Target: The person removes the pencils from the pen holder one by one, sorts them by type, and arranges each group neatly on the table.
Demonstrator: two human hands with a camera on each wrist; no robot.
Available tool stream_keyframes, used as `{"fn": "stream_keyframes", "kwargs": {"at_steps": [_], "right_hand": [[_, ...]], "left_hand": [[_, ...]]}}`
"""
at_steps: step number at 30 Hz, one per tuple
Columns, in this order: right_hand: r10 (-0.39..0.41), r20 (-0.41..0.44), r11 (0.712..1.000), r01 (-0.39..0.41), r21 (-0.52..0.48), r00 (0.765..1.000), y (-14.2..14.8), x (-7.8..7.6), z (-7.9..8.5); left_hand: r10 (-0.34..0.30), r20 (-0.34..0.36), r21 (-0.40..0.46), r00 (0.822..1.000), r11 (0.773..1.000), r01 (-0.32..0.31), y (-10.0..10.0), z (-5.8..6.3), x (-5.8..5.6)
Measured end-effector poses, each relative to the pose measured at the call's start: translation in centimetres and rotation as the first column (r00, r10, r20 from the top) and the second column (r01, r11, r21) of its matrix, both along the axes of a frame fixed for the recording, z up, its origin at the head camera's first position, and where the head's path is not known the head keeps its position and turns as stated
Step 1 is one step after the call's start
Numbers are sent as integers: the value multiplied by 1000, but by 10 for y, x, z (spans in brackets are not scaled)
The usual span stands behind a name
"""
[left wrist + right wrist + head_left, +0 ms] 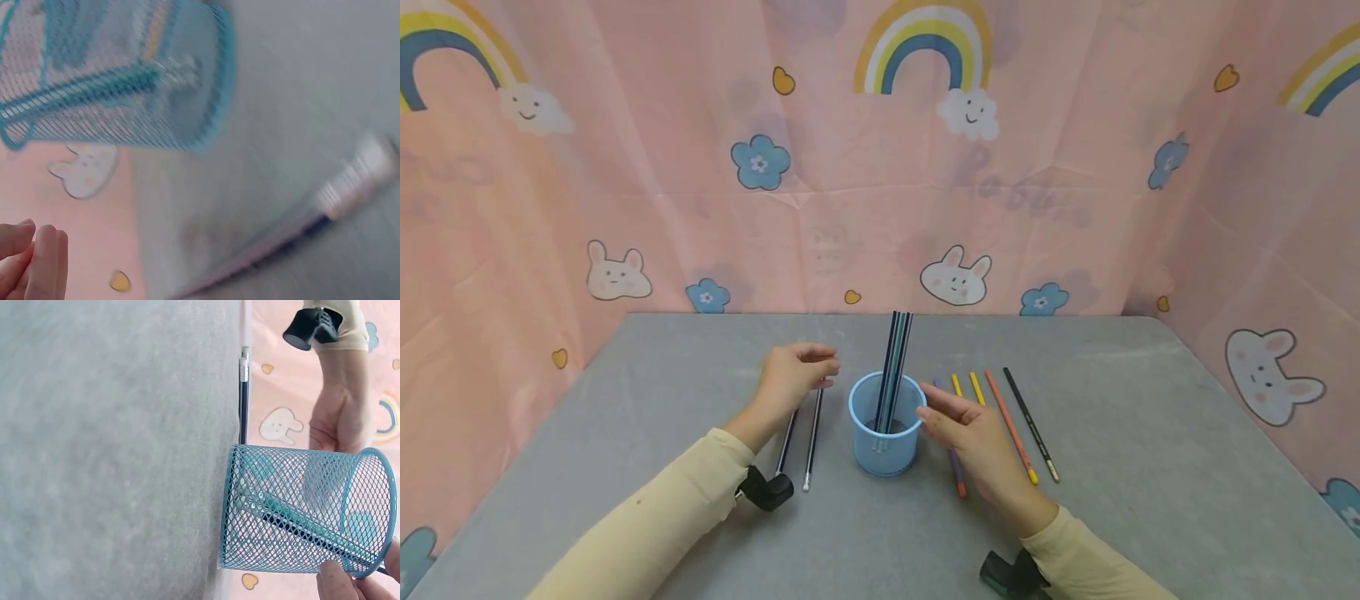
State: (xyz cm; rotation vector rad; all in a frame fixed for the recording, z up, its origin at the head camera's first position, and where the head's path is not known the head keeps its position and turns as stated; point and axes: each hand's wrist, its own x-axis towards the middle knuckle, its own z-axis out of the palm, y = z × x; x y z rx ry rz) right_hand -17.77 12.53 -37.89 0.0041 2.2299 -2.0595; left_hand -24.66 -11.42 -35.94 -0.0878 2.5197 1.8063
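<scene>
A light-blue mesh pencil cup (886, 454) stands upright on the grey table, with several dark pencils (892, 375) leaning in it. My right hand (981, 450) holds the cup's rim on its right side, thumb and fingers about the edge in the right wrist view. Left of the cup, my left hand (793, 375) hovers over the far ends of two dark pencils (813, 442) that lie on the table. In the left wrist view the left fingers (50, 259) are loosely bent and nothing shows between them. One lying pencil's eraser end (356, 178) is blurred there.
Right of the cup lie several coloured pencils: a purple one (957, 473), yellow ones partly behind the right hand, an orange one (1011, 427) and a black one (1032, 425). A pink printed cloth (865, 208) hangs behind the table.
</scene>
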Motion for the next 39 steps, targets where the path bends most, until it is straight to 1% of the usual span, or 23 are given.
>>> {"fn": "stream_keyframes", "kwargs": {"at_steps": [4, 8, 13, 16, 19, 23, 25, 29, 33, 36, 39], "right_hand": [[-2, 5, 1000, 2, -1, 1000, -1, -1, -2], [-2, -2, 1000, 2, 1, 1000, -1, -1, -2], [2, -7, 1000, -2, -6, 1000, -1, -1, -1], [5, -8, 1000, -5, -5, 1000, -1, -1, -1], [0, -7, 1000, 0, -2, 1000, -1, -1, -1], [5, -10, 1000, -5, -2, 1000, 0, -1, -1], [9, -15, 1000, -9, 2, 1000, 0, -1, -1], [17, -22, 1000, -17, 8, 1000, 0, -1, 0], [9, -23, 1000, -9, 10, 1000, 0, -2, -1], [7, -25, 1000, -7, 11, 1000, 0, -1, -2], [10, -24, 1000, -10, 11, 1000, 0, -1, -2]], "left_hand": [[-6, -18, 93, 1000, 996, 7, 7, 6, 2], [-22, -37, 175, 999, 984, 28, 14, 10, 4], [-36, -26, 232, 999, 972, 41, 27, 14, 6], [-35, -45, 248, 998, 968, 46, 34, 14, 8], [-42, -87, 242, 995, 968, 62, 40, 13, 9], [-48, -124, 201, 991, 977, 72, 46, 12, 11], [-43, -129, 174, 991, 983, 65, 49, 13, 12], [-38, -162, 130, 986, 990, 59, 54, 16, 14], [-54, -178, 92, 982, 993, 72, 59, 16, 13], [-54, -189, 72, 981, 995, 69, 61, 14, 13], [-40, -205, 82, 978, 995, 58, 63, 14, 13]]}}
